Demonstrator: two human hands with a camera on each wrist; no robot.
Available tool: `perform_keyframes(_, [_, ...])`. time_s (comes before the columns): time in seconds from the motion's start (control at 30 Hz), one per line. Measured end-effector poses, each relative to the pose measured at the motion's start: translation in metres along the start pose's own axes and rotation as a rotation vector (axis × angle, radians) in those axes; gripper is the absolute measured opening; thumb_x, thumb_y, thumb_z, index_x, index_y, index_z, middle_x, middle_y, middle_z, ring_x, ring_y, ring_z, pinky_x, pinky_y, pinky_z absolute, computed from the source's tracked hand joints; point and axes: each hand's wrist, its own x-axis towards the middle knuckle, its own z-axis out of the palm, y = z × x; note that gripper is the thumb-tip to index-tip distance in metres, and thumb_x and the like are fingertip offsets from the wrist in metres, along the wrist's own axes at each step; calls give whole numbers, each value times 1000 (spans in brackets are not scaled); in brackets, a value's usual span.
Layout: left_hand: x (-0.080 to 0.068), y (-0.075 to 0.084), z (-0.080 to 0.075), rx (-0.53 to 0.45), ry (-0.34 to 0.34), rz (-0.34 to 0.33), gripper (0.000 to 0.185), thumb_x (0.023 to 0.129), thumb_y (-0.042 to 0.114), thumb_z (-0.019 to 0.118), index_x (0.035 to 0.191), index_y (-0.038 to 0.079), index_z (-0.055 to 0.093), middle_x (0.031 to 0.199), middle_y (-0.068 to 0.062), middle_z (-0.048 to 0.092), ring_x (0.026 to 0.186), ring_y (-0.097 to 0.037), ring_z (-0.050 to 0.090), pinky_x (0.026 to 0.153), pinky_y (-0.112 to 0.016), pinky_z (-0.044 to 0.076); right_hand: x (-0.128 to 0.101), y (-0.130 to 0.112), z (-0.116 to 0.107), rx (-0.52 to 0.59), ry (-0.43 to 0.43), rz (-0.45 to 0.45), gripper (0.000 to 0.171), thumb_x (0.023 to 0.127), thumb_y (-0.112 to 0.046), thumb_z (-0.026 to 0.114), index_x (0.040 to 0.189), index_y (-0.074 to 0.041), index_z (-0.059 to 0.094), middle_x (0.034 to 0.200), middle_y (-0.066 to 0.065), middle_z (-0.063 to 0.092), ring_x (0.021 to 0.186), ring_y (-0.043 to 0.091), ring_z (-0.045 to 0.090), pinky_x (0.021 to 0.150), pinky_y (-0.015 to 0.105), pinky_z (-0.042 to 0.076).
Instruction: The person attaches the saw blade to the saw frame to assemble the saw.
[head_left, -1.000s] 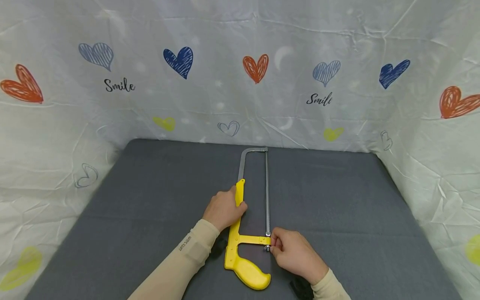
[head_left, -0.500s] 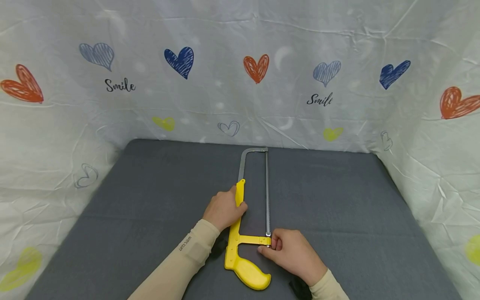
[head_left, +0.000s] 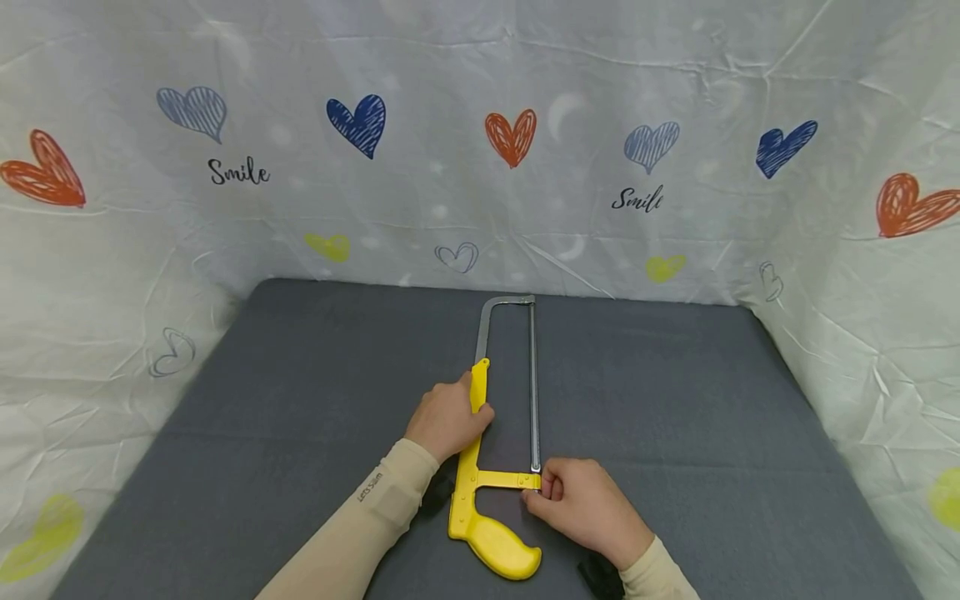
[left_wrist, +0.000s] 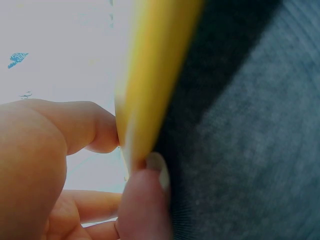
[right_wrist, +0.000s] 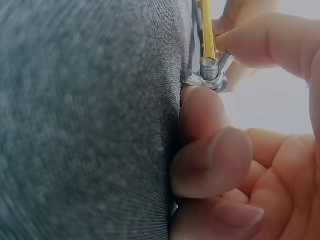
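Note:
A hacksaw (head_left: 480, 467) with a yellow handle and frame lies flat on the grey table (head_left: 300, 400), its steel blade (head_left: 534, 392) pointing away from me. My left hand (head_left: 448, 417) grips the yellow frame bar (left_wrist: 150, 85), with thumb and fingers curled round it. My right hand (head_left: 581, 504) pinches the metal wing nut (right_wrist: 212, 75) at the blade's near end, beside the handle. In the right wrist view the thumb and a fingertip (right_wrist: 200, 112) close on the nut's wings.
A white sheet printed with hearts and "Smile" (head_left: 240, 171) walls in the table at the back and both sides. The grey table surface stretches bare to the left and right of the saw.
My right hand's fingers have shifted round the wing nut, the thumb moving left under the yellow crossbar. The left hand and the saw have stayed in place.

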Motion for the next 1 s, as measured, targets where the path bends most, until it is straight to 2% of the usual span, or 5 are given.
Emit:
perform_keyframes(0.47, [1,0,1,-10,1,-3,74,99,30,67,162,-3,45,72,-7,59,53,-17,57,54,-27,51,1,1,2,-18,29,-47,26,91,-28,76,71,-25,60,58,-13,49,46,4,42,48,22,35])
perform_keyframes(0.83, [1,0,2,-18,-2,-5,75,100,30,67,162,-3,44,70,-7,59,52,-17,57,54,-28,53,1,1,1,-8,34,-49,23,90,-25,76,72,-24,61,61,-12,51,47,4,43,48,22,35])
perform_keyframes(1.0, [1,-1,2,-22,8,11,73,99,28,67,160,-5,46,76,-10,66,53,-17,59,56,-29,55,1,0,0,9,45,-56,24,88,-24,78,72,-23,61,61,-12,52,47,4,43,48,23,35])
